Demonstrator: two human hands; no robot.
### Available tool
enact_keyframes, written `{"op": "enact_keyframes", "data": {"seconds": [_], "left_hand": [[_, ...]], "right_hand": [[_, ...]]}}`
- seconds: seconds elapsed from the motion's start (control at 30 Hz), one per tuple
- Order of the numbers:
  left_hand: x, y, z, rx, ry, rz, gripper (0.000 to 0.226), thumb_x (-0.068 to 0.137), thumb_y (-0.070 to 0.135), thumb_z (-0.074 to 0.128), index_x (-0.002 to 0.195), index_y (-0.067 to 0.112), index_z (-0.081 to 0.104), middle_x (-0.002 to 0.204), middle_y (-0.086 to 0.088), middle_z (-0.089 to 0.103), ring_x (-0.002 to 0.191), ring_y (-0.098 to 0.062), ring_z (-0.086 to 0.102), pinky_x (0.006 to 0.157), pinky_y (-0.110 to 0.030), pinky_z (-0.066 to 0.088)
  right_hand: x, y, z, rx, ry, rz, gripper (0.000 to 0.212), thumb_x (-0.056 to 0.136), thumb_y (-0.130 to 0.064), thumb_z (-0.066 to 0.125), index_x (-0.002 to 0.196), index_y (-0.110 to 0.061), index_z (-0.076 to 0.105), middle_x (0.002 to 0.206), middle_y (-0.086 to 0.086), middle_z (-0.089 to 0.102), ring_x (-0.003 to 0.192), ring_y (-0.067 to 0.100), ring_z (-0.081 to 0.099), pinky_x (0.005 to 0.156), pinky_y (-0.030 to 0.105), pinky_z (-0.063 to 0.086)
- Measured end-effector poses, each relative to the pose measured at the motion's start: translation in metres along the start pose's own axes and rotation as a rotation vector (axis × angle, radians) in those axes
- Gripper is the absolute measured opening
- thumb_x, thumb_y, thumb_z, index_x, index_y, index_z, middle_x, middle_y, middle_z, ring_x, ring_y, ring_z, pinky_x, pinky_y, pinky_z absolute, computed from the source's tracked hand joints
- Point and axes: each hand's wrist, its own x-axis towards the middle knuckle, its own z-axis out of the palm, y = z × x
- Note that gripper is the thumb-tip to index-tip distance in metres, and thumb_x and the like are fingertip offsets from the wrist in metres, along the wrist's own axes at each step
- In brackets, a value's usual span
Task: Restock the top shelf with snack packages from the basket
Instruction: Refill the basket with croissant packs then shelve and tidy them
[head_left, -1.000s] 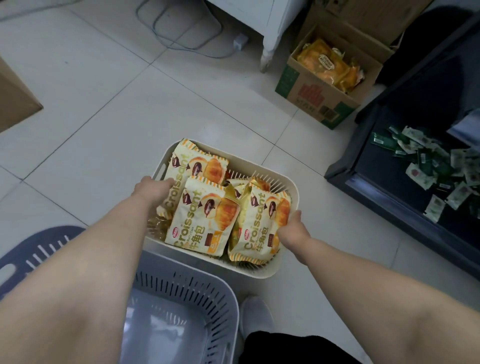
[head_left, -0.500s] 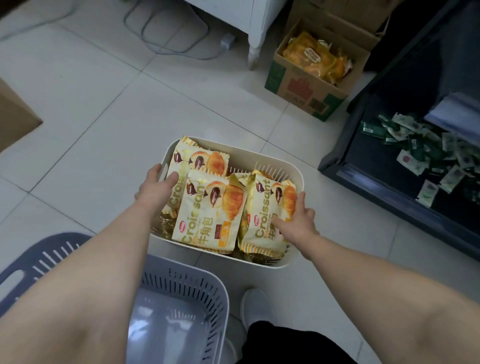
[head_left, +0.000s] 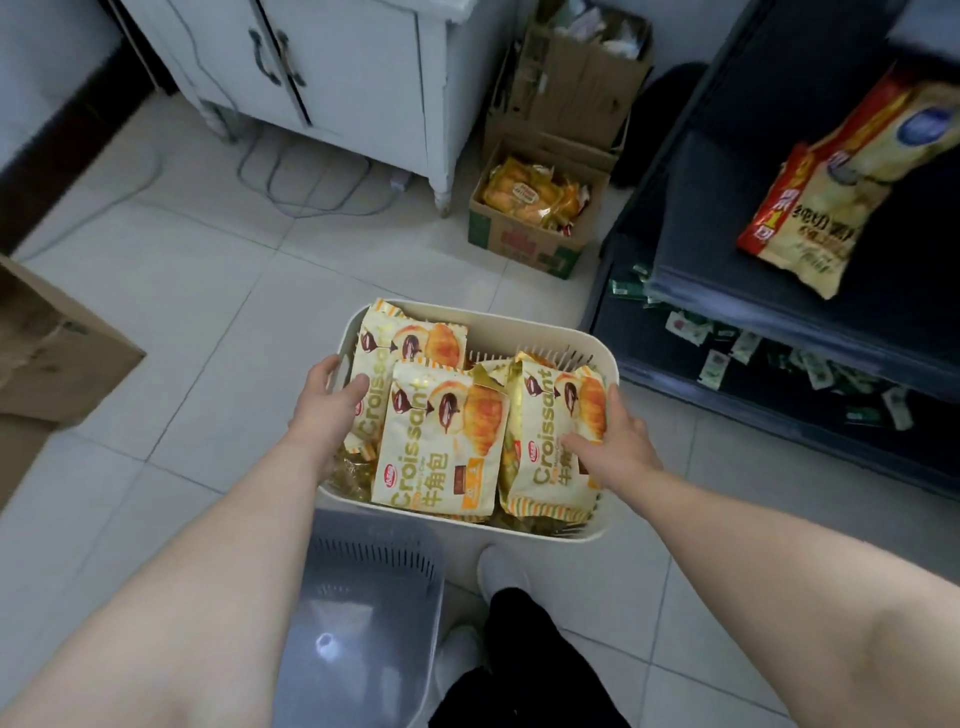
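A cream basket (head_left: 524, 326) stands on the tiled floor, filled with yellow croissant packages. My left hand (head_left: 328, 408) is at its left side, fingers curled onto the edge of the left package (head_left: 415, 340), thumb out over the rim. My right hand (head_left: 621, 449) grips the right package (head_left: 545, 467), fingers across its front and thumb at its right edge. A middle package (head_left: 441, 447) lies untouched between them. The dark shelf unit (head_left: 727, 208) rises at the right, with a red and yellow snack bag (head_left: 831, 171) on an upper level.
A grey basket (head_left: 374, 597) sits just below the cream one, beside my shoe (head_left: 498, 569). A lower shelf holds several green and white sachets (head_left: 753, 353). Behind are a carton of orange packs (head_left: 530, 208), a white cabinet (head_left: 337, 78), floor cables (head_left: 311, 182) and cardboard (head_left: 52, 353) at left.
Both hands have moved from the basket's sides onto the outer packages. The view has tilted up, bringing the cabinet and the upper shelf with its snack bag into sight.
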Motion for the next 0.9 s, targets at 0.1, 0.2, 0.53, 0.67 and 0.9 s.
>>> {"op": "enact_keyframes", "data": {"seconds": [0.1,0.2,0.53,0.67,0.9], "left_hand": [[-0.043,0.035,-0.004,0.023,-0.002,0.037,0.057,0.085,0.041,0.061,0.136,0.051,0.037,0.129,-0.007,0.061,0.111,-0.035,0.062,0.095,-0.062,0.048],[-0.083,0.068,-0.005,0.039,-0.025,0.093,0.064,0.087,0.039,0.061,0.142,0.047,0.03,0.133,-0.008,0.058,0.11,-0.036,0.063,0.094,-0.063,0.048],[-0.214,0.145,0.022,0.112,-0.144,0.248,0.066,0.087,0.035,0.063,0.144,0.015,0.036,0.123,-0.014,0.063,0.104,-0.037,0.065,0.096,-0.059,0.049],[-0.272,0.158,0.044,0.156,-0.235,0.289,0.049,0.095,0.028,0.059,0.138,0.015,0.041,0.116,-0.016,0.065,0.1,-0.038,0.067,0.092,-0.058,0.051],[-0.342,0.155,0.095,0.324,-0.388,0.359,0.048,0.094,0.031,0.06,0.137,0.014,0.044,0.118,-0.012,0.065,0.096,-0.033,0.068,0.086,-0.055,0.056]], "right_hand": [[-0.037,-0.004,-0.035,0.055,0.031,-0.015,0.095,0.084,-0.05,0.064,0.152,-0.041,-0.001,0.142,0.009,0.035,0.127,0.034,0.046,0.106,0.045,0.041],[-0.071,-0.005,-0.07,0.112,0.074,-0.026,0.095,0.084,-0.051,0.064,0.152,-0.04,-0.002,0.143,0.008,0.035,0.127,0.033,0.046,0.103,0.044,0.042],[-0.187,0.024,-0.174,0.209,0.283,0.039,0.082,0.079,-0.055,0.057,0.146,-0.019,0.028,0.135,0.011,0.041,0.115,0.035,0.054,0.096,0.049,0.048],[-0.246,0.054,-0.205,0.251,0.378,0.111,0.074,0.077,-0.053,0.056,0.14,-0.021,0.033,0.123,0.008,0.042,0.101,0.032,0.061,0.089,0.046,0.052],[-0.314,0.124,-0.23,0.324,0.514,0.247,0.086,0.072,-0.055,0.054,0.148,-0.043,0.015,0.125,0.006,0.043,0.098,0.031,0.063,0.093,0.047,0.05]]}}
